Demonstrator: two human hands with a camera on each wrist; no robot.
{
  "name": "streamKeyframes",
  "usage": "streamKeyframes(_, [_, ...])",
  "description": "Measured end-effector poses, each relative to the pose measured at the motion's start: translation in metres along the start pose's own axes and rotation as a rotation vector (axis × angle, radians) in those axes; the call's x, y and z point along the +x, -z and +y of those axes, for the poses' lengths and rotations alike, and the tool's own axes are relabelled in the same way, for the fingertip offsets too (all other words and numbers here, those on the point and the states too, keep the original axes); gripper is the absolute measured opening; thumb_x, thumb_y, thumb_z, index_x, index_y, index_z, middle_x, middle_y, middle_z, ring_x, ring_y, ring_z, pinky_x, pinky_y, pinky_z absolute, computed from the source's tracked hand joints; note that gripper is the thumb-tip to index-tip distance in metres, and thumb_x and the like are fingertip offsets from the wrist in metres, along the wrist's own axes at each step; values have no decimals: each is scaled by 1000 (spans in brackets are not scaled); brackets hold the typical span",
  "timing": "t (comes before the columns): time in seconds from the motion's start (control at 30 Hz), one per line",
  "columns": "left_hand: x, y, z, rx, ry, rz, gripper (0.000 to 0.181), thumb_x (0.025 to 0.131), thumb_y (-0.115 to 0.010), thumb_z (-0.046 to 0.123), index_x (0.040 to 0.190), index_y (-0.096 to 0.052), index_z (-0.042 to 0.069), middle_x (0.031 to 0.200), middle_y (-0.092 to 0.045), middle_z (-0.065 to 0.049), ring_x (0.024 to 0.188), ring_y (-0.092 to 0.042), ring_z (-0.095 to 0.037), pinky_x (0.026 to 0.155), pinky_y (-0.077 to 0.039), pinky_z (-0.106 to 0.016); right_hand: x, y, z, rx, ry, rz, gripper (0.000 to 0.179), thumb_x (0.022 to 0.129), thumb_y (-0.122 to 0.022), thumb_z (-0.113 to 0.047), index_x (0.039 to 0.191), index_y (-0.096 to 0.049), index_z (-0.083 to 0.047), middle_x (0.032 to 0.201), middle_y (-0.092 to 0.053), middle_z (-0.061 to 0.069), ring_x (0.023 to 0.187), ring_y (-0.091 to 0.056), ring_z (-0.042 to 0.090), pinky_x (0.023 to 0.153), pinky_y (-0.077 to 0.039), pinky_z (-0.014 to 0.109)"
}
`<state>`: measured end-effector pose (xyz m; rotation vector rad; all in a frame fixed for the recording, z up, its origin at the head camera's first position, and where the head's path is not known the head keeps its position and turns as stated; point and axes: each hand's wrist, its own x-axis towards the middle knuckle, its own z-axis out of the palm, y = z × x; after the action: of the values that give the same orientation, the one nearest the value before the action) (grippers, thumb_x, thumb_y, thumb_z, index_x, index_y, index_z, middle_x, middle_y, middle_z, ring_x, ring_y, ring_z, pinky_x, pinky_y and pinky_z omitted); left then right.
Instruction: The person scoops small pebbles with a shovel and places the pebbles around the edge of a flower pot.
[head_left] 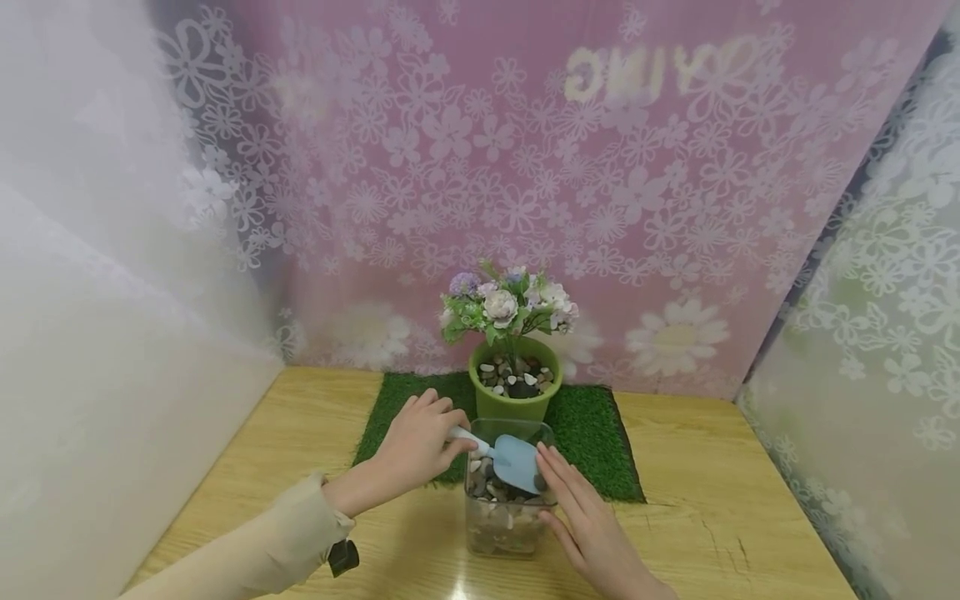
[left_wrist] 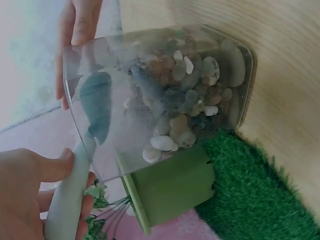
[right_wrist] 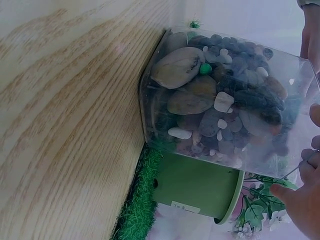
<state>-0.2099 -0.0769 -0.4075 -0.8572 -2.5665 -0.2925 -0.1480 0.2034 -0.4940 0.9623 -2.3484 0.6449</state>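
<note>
My left hand (head_left: pixel 423 437) grips the pale handle of a blue scoop (head_left: pixel 517 463), with the thumb along one side of the handle. The scoop's blade dips into the mouth of a clear plastic container (head_left: pixel 502 529), which holds mixed pebbles (right_wrist: pixel 200 102). At the container's right rim, my right hand (head_left: pixel 588 525) holds the corner, its fingers over the edge close to the blade and its thumb lower on the outer wall. A dark pebble (head_left: pixel 540 482) shows between the blade's tip and the right fingers.
Directly behind the container, a green flowerpot (head_left: pixel 517 408) with artificial flowers (head_left: pixel 501 307) and stones stands on a green turf mat (head_left: pixel 592 442). Under all this is a wooden table (head_left: pixel 697 475). A floral curtain (head_left: pixel 480 192) closes off the back, with pale sheets at both sides.
</note>
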Motion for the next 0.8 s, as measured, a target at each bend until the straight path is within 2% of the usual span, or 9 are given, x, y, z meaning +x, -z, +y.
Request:
streamKeyframes(0.2, [-10,4,-1,-94,48,27,17,88,-77,39,92,-77,22,81,-62,8,72,-38,-11,70,-37,-30,0,0,-1,14,0,7,68,99,-65,-18,156,-33,0,162,-33,15,151,-28,23,120,-11,17])
streamKeyframes(0.53, [-16,4,-11,-102,89,21,20,87,-77,42,96,-77,24,85,-66,8,73,-42,-11,69,-37,-28,1,-2,-2,24,3,4,65,103,-61,-22,157,-32,0,163,-32,16,151,-28,26,121,-10,19])
streamKeyframes(0.7, [-19,9,-19,-113,98,75,19,86,-79,39,95,-78,22,82,-65,8,71,-42,-11,68,-35,-28,1,-2,-2,22,26,27,62,107,-53,-28,157,-31,2,162,-32,19,152,-27,27,122,-12,21])
streamKeyframes(0.8, [-20,12,-24,-121,96,117,18,84,-80,37,92,-77,21,80,-65,8,70,-40,-11,67,-34,-28,0,-2,-1,23,36,37,62,106,-54,-25,156,-31,3,161,-33,20,151,-28,28,122,-12,22])
